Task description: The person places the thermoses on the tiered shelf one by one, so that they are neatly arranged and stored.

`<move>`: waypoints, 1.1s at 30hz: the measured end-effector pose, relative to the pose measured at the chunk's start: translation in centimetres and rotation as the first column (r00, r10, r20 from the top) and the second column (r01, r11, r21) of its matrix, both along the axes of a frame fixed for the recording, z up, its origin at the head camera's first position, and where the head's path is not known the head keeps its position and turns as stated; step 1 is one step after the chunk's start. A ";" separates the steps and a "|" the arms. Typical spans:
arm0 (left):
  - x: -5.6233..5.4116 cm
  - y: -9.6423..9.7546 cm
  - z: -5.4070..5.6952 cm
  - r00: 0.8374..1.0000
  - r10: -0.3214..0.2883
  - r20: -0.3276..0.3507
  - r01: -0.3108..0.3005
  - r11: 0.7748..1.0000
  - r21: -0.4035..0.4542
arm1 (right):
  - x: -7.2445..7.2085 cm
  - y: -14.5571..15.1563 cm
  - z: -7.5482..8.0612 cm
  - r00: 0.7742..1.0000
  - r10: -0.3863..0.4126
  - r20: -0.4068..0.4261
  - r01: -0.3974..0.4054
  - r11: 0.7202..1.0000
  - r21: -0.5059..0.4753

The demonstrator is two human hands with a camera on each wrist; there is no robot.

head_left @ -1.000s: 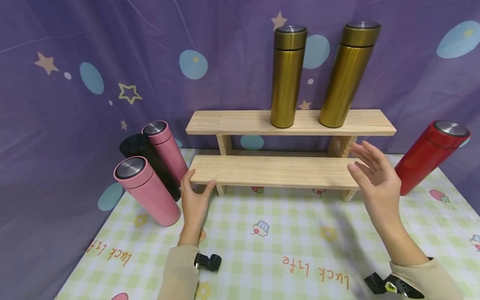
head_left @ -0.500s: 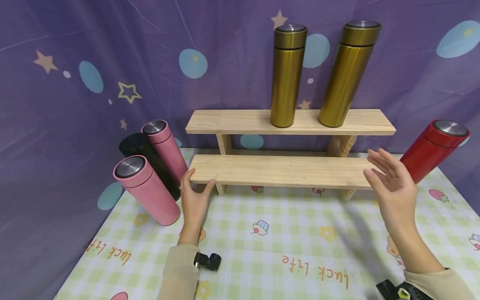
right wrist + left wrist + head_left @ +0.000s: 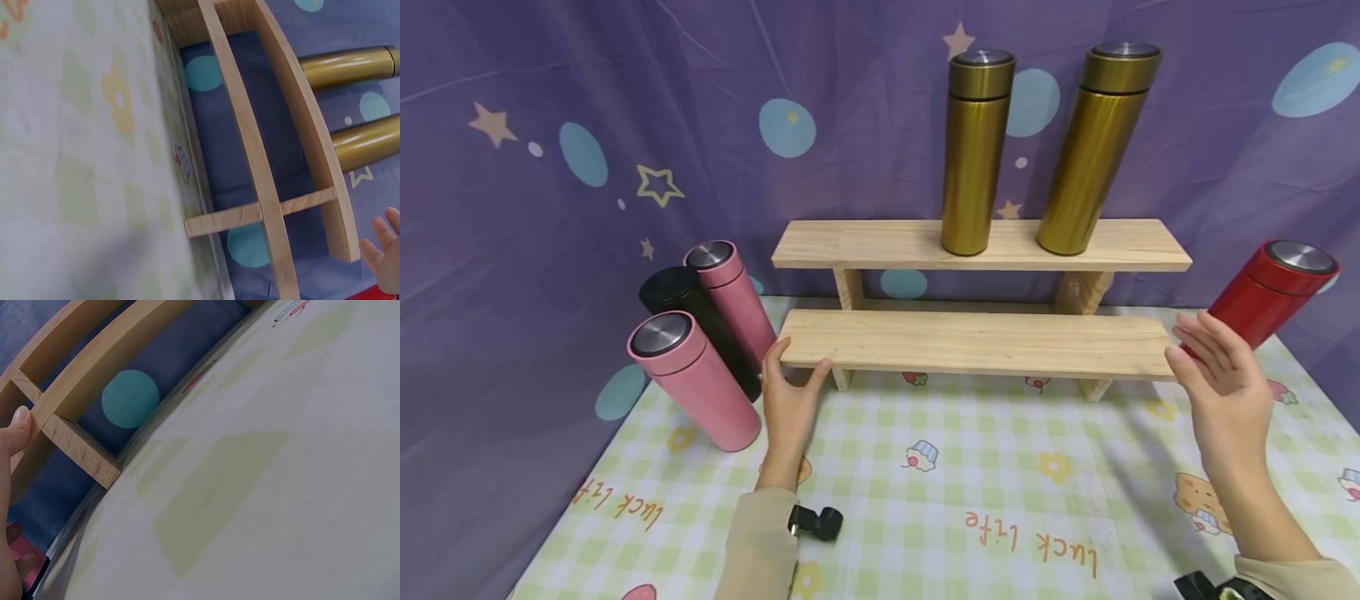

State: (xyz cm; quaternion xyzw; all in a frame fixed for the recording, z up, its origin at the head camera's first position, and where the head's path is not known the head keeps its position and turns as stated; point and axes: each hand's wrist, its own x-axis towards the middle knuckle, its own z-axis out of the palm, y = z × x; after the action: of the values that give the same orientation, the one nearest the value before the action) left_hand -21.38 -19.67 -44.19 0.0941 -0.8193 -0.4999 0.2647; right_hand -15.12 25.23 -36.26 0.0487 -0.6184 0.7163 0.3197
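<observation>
A two-tier wooden shelf (image 3: 977,342) stands on the checked cloth. My left hand (image 3: 788,408) holds the front left corner of its lower board, thumb (image 3: 22,419) on the front edge and fingers at the board's end. Raised in front of the red thermos (image 3: 1270,287) is my right hand (image 3: 1225,392), fingers apart and holding nothing, just beyond the lower board's right end. In the right wrist view its fingertips (image 3: 372,250) show at the lower right. Two gold thermoses (image 3: 973,158) (image 3: 1093,158) stand on the upper board; the lower board carries nothing.
Left of the shelf, close to my left hand, stand a front pink thermos (image 3: 696,383), a black thermos (image 3: 703,325) and a rear pink thermos (image 3: 733,292). A purple curtain (image 3: 865,100) hangs behind. The checked tablecloth (image 3: 985,492) spreads in front.
My right hand has moved right, away from the right end of the lower board and in front of the red thermos. The left hand and the thermoses have stayed put.
</observation>
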 end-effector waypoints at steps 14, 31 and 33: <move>0.2 0.0 -0.2 1.000 -0.005 0.004 0.005 1.000 0.002 | 0.3 2.9 -0.9 0.994 -0.087 0.070 0.091 0.994 -0.059; 0.2 0.1 -0.1 1.000 0.004 0.004 -0.004 1.000 -0.001 | -0.3 6.6 -2.3 0.893 -0.347 0.286 0.288 0.930 0.229; 0.1 0.1 0.0 1.000 0.003 0.001 -0.003 1.000 0.000 | -0.3 6.9 -2.5 0.873 -0.379 0.307 0.301 0.914 0.271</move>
State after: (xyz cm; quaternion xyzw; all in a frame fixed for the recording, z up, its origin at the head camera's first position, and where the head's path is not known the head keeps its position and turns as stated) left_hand -21.25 -19.60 -44.20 0.0957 -0.8193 -0.4993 0.2651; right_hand -15.46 32.13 -38.73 -0.1565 -0.7380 0.5744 0.3178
